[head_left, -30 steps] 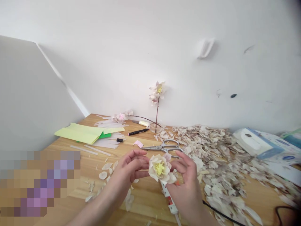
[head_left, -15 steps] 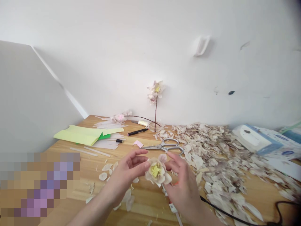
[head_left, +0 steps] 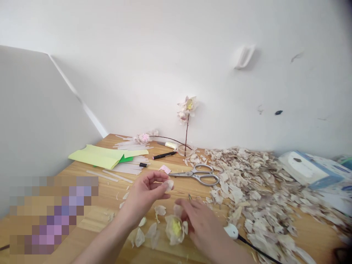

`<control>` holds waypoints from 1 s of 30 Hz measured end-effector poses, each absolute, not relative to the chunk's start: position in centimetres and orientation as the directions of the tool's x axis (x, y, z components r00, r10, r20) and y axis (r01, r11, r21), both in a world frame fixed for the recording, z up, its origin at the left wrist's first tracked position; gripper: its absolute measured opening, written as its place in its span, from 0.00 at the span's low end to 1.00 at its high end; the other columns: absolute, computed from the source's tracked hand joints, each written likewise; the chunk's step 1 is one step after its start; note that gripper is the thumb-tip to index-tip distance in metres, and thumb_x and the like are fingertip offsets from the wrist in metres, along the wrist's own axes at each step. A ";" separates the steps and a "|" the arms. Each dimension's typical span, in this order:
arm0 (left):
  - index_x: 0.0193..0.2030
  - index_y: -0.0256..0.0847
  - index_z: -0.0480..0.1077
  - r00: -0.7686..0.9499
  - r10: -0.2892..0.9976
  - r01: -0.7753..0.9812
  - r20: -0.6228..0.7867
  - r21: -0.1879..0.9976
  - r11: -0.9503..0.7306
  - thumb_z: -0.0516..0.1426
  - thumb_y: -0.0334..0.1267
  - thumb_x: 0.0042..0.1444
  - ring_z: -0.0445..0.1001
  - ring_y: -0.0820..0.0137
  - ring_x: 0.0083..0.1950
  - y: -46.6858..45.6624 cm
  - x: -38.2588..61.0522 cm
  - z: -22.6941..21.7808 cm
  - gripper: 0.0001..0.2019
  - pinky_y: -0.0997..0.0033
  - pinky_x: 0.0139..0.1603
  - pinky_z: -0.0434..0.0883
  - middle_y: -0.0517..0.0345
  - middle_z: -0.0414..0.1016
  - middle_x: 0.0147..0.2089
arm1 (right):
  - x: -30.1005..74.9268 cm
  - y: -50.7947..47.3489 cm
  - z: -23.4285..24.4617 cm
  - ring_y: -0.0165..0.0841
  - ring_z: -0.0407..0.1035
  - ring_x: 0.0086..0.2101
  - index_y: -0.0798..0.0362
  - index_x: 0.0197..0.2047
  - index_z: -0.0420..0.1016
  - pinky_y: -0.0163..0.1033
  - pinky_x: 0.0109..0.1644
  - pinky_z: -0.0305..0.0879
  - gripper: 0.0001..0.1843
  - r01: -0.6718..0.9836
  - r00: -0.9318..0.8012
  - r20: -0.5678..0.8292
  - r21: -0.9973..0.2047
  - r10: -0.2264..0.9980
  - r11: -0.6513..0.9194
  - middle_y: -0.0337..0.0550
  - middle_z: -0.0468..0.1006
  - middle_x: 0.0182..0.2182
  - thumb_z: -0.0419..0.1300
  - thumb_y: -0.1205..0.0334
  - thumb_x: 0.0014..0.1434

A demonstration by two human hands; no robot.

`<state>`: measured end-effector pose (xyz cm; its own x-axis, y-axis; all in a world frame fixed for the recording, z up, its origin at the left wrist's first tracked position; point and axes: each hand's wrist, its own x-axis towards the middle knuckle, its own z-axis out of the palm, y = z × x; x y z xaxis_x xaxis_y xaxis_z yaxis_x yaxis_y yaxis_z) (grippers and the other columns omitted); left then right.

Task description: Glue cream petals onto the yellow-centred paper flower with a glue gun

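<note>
My left hand is closed, pinching a single pale petal between thumb and fingertips. Lower down, my right hand curls at the right side of a cream flower with a yellow centre, its fingers against the petals; the thumb is mostly hidden. Under that hand lies a white tool with a black cord, largely covered by the palm. Loose petals are scattered on the table left of the flower. Beyond my hands rest open-handled scissors.
A big heap of dried petals spreads over the right side, beside a tissue pack. At the back stands a flower stem. Yellow paper, thin white sticks and a black marker lie at the left.
My left hand has drawn away from the flower with a petal in its fingers. The flower and my right hand have moved down towards the tabletop. The view has shifted slightly.
</note>
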<state>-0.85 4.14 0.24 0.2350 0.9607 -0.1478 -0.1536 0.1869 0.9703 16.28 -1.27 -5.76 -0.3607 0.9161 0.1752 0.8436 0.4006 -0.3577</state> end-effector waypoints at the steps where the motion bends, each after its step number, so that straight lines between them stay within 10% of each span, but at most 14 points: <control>1: 0.33 0.37 0.71 0.230 0.962 -0.160 -0.146 0.970 0.185 0.65 0.37 0.40 0.74 0.71 0.33 4.2 -0.9 0.2 0.12 0.71 0.34 0.74 0.58 0.74 0.31 | 16.0 -1.3 -5.9 0.38 0.68 0.35 0.53 0.45 0.65 0.40 0.38 0.61 0.29 0.851 -0.381 0.128 -0.339 0.916 0.402 0.43 0.76 0.33 0.48 0.82 0.38; 6: 0.34 0.37 0.72 0.268 0.953 -0.157 -0.142 0.969 0.188 0.65 0.38 0.40 0.73 0.71 0.32 4.5 -1.0 0.0 0.13 0.71 0.34 0.74 0.58 0.74 0.29 | 16.6 -1.8 -4.7 0.36 0.68 0.33 0.51 0.35 0.69 0.37 0.35 0.62 0.23 0.862 -0.401 0.004 -0.337 0.916 0.379 0.41 0.75 0.31 0.49 0.82 0.37; 18: 0.40 0.41 0.72 0.110 0.991 0.147 0.074 0.985 -0.090 0.60 0.39 0.48 0.73 0.67 0.37 3.9 -0.9 -0.3 0.11 0.71 0.36 0.71 0.54 0.75 0.37 | 25.3 -3.7 -5.5 0.42 0.64 0.51 0.44 0.51 0.66 0.47 0.53 0.62 0.32 0.852 -0.276 -0.021 -0.468 0.961 0.235 0.44 0.70 0.51 0.55 0.77 0.43; 25: 0.38 0.39 0.72 0.154 0.988 0.007 0.010 1.000 -0.011 0.61 0.39 0.46 0.74 0.66 0.36 4.2 -0.9 -0.2 0.12 0.66 0.37 0.73 0.55 0.74 0.33 | 22.0 -2.8 -5.1 0.44 0.64 0.51 0.51 0.50 0.67 0.54 0.53 0.61 0.21 0.871 -0.263 0.038 -0.420 0.964 0.254 0.50 0.71 0.49 0.58 0.67 0.51; 30: 0.35 0.39 0.72 0.335 0.929 -0.194 -0.157 0.954 0.231 0.64 0.37 0.43 0.76 0.66 0.37 4.3 -1.4 0.4 0.11 0.69 0.36 0.73 0.56 0.75 0.34 | 17.2 -2.1 -5.8 0.48 0.58 0.54 0.59 0.57 0.62 0.56 0.57 0.56 0.37 0.846 -0.358 0.018 -0.416 0.933 0.333 0.57 0.65 0.55 0.66 0.70 0.41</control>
<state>-1.40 4.29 0.41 0.3347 0.9292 -0.1567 -0.1939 0.2306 0.9535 17.17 -2.10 -5.85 -0.3583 0.9334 0.0181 0.8464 0.3330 -0.4156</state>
